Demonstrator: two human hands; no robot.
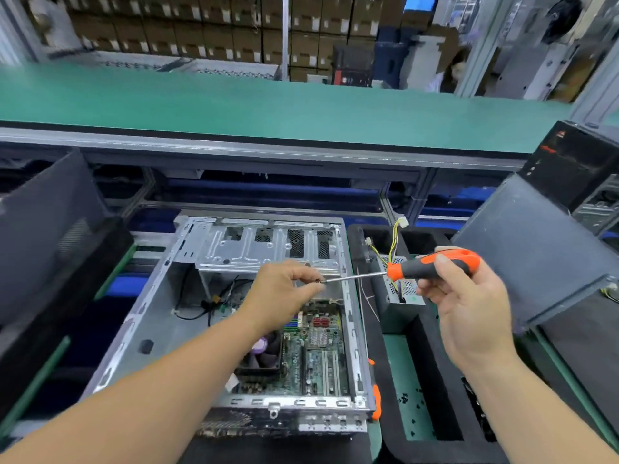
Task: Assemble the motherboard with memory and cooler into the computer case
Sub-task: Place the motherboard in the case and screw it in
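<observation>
The open silver sheet-metal computer case (187,316) lies on its side at the near centre, and the green motherboard (321,356) already sits inside it toward the right wall, its black-framed cooler with a purple fan hub (263,354) just left of the slots. The right hand (469,306) is wrapped round the orange-and-black handle of a screwdriver (432,267), holding it level so the steel shaft points left. The left hand (284,293) pinches thumb and forefinger together at the shaft's tip on what looks like a small dark screw (317,281), probably seating it on the bit above the case before driving it into the board.

The screw is tiny and half covered by fingertips, so its type is unclear. The left forearm hides part of the cooler and board; whether memory sticks fill the slots cannot be told. To the right, a black foam tray (432,380) with a green floor holds scattered dark specks, likely spare screws.
</observation>
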